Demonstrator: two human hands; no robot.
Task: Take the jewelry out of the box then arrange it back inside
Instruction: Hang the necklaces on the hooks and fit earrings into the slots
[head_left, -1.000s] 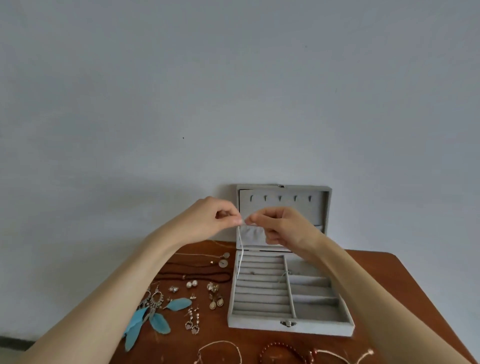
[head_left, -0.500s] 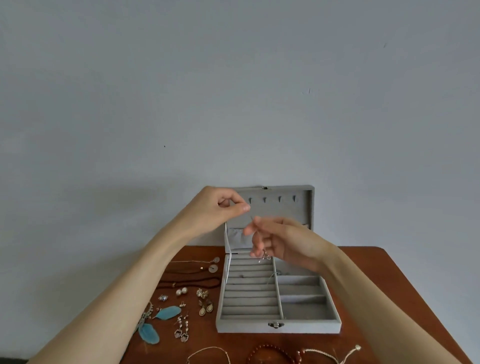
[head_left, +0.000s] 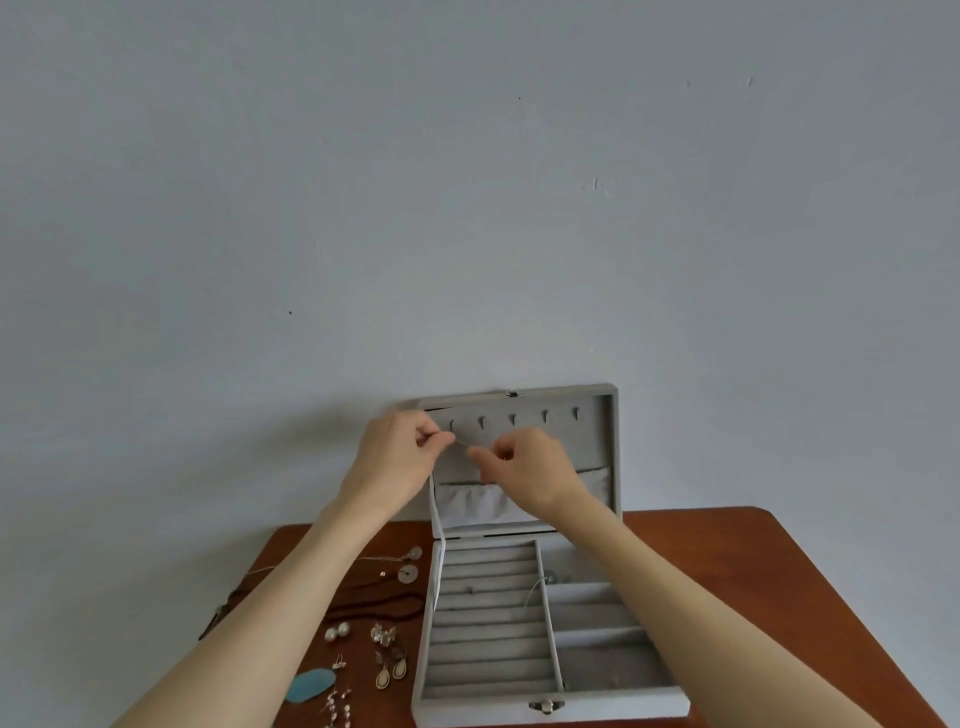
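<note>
Brown table (head_left: 727, 561) vs grey wall; earrings (head_left: 390, 670) left of open box (head_left: 597, 709). Left hand (head_left: 395, 457) & right hand (head_left: 530, 467) pinch thin chain (head_left: 464, 442) w/ fingertips.

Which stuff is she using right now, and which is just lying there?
In use: left hand, right hand, thin silvery chain, open grey velvet jewelry box.

Lying about: pearl earrings, blue feather earring, dark cord necklace.

Both hands rose from above the tray to the lid's hook row. The left hand (head_left: 397, 457) and right hand (head_left: 524, 467) drew apart, a thin chain (head_left: 462, 443) stretched taut between their pinching fingertips.
</note>
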